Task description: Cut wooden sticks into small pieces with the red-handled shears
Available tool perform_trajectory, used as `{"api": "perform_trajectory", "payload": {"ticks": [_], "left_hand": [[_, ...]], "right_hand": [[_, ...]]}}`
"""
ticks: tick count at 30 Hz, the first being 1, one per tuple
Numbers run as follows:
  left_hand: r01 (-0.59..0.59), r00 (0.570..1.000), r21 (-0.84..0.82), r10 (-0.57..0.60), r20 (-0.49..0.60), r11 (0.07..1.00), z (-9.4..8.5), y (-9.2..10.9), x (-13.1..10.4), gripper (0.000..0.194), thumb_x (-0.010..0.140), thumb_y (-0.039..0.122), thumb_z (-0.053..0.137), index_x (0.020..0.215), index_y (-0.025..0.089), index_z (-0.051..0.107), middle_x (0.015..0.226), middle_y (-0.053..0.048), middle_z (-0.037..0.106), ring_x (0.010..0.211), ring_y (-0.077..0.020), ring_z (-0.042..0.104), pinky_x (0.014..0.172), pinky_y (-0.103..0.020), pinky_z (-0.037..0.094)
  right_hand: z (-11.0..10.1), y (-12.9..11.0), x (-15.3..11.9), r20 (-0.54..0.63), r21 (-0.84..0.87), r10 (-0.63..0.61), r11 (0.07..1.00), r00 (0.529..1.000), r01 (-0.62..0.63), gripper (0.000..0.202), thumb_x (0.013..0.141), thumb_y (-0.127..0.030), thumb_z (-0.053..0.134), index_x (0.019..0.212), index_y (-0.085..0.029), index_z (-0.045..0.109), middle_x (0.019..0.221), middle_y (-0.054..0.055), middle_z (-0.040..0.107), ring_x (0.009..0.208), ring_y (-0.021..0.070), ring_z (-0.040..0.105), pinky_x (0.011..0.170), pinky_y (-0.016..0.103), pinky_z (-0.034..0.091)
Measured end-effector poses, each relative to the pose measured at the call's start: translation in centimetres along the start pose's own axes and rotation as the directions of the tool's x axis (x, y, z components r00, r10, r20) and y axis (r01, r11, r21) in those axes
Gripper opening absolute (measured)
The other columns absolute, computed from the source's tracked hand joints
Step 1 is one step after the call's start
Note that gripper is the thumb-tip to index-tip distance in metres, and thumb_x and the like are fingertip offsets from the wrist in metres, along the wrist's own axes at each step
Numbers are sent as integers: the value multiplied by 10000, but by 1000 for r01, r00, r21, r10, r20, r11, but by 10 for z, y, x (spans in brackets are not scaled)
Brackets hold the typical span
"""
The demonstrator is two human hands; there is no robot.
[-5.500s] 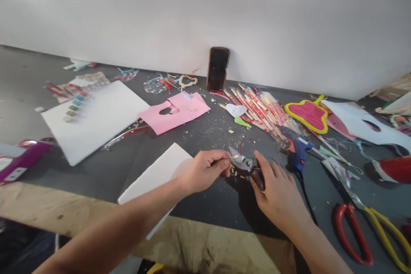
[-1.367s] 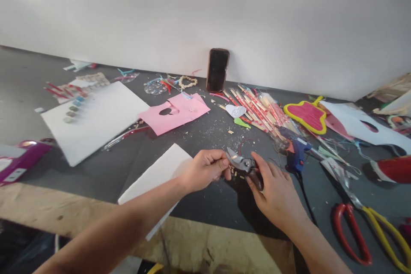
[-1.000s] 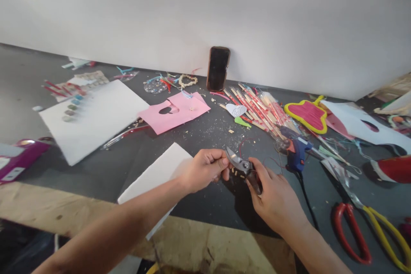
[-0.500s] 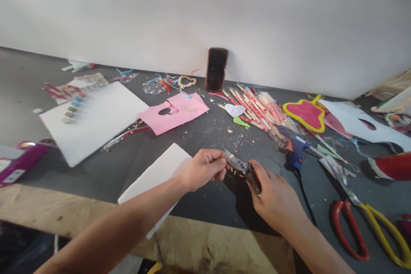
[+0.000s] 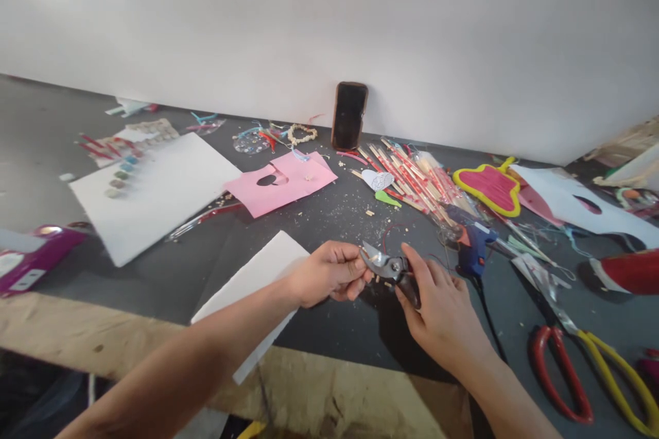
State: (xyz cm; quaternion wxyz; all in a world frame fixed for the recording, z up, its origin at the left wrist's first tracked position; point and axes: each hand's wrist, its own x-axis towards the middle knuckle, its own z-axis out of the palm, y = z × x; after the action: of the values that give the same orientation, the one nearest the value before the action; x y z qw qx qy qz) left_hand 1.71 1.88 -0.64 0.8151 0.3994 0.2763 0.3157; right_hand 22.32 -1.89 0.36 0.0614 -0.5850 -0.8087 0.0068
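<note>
My right hand (image 5: 441, 305) is wrapped around the dark handles of a pair of pruning shears (image 5: 394, 269), whose blades point left and stand apart. My left hand (image 5: 329, 273) is closed in a pinch right at the blade tips; the small thing between its fingertips is mostly hidden, with a pale bit showing by the blades. Small cut wooden bits (image 5: 377, 279) lie on the dark tabletop beneath the shears. A sheet of white foam board (image 5: 252, 281) lies under and beside my left forearm.
Red-and-cream sticks (image 5: 399, 168) lie behind my hands, near a blue glue gun (image 5: 474, 247). Large scissors with red and yellow handles (image 5: 561, 363) rest at right. A phone (image 5: 349, 115) leans on the wall. Pink card (image 5: 288, 182) and a white board (image 5: 154, 192) lie left.
The shears' blades have opened wider and the fingers of my right hand have loosened on the handles. My left hand keeps its pinch near the blades. The view has shifted slightly.
</note>
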Motion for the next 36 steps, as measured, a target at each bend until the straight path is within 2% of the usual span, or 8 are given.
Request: {"api": "perform_trajectory", "payload": {"ticks": [4, 9, 17, 22, 26, 30, 33, 36], "left_hand": [[55, 995, -70, -49, 90, 996, -1, 0, -1, 270, 769, 365, 592, 685, 112, 545, 429, 10, 503, 308, -32, 292, 312, -149, 165], [151, 979, -91, -136, 152, 984, -6, 3, -3, 224, 764, 325, 594, 707, 112, 551, 426, 13, 490, 306, -27, 247, 305, -149, 149], [84, 995, -98, -79, 55, 992, -4, 2, -2, 244, 771, 322, 585, 656, 112, 534, 395, 38, 423, 311, -24, 242, 318, -156, 131], [81, 997, -83, -79, 26, 993, -4, -2, 0, 256, 762, 339, 593, 656, 115, 530, 394, 51, 388, 328, -30, 255, 321, -152, 133], [8, 1000, 11, -8, -12, 1000, -3, -1, 3, 277, 793, 380, 557, 738, 109, 545, 440, 29, 466, 345, -25, 254, 346, -159, 168], [-78, 989, 217, 102, -103, 973, 3, 2, 3, 245, 796, 364, 562, 789, 122, 526, 625, -24, 586, 412, -30, 346, 409, -169, 250], [-112, 969, 388, 187, -162, 915, 7, 3, 1, 238, 831, 350, 507, 784, 120, 549, 715, -38, 605, 461, -35, 369, 450, -178, 286], [-111, 966, 425, 198, -167, 898, 8, 2, -1, 292, 851, 360, 460, 739, 116, 574, 695, -24, 583, 473, -40, 357, 462, -184, 288]], "right_hand": [[0, 1, 0, -22, 19, -25, 999, 999, 25, 569, 842, -325, 419, 1364, -208, 226, 1043, 112, 563, 966, 257, 511, 771, 407, 376], [0, 2, 0, 31, 74, -78, 994, 996, 75, 530, 837, -275, 425, 1340, -195, 278, 977, 97, 581, 888, 232, 535, 764, 372, 384], [-1, -2, -4, 75, 115, -36, 993, 997, 28, 451, 845, -268, 409, 1281, -167, 358, 976, 107, 604, 853, 229, 573, 738, 349, 407], [1, -3, -5, 110, 95, -11, 996, 994, 1, 433, 837, -259, 412, 1255, -156, 364, 974, 110, 610, 851, 238, 584, 728, 344, 404], [2, -3, -2, 115, 60, 29, 998, 993, -36, 422, 843, -290, 411, 1245, -174, 361, 974, 96, 616, 814, 232, 591, 707, 338, 399], [3, -1, 2, 80, 8, 82, 996, 993, -83, 430, 852, -311, 402, 1261, -190, 346, 999, 91, 608, 863, 235, 586, 700, 336, 391], [3, -1, 2, 45, -33, 83, 996, 996, -81, 486, 846, -313, 418, 1302, -193, 303, 996, 91, 602, 888, 240, 572, 706, 342, 383], [3, -1, 2, 14, -69, 63, 996, 998, -62, 542, 839, -310, 430, 1338, -196, 252, 1026, 94, 587, 918, 250, 551, 732, 363, 377]]}}
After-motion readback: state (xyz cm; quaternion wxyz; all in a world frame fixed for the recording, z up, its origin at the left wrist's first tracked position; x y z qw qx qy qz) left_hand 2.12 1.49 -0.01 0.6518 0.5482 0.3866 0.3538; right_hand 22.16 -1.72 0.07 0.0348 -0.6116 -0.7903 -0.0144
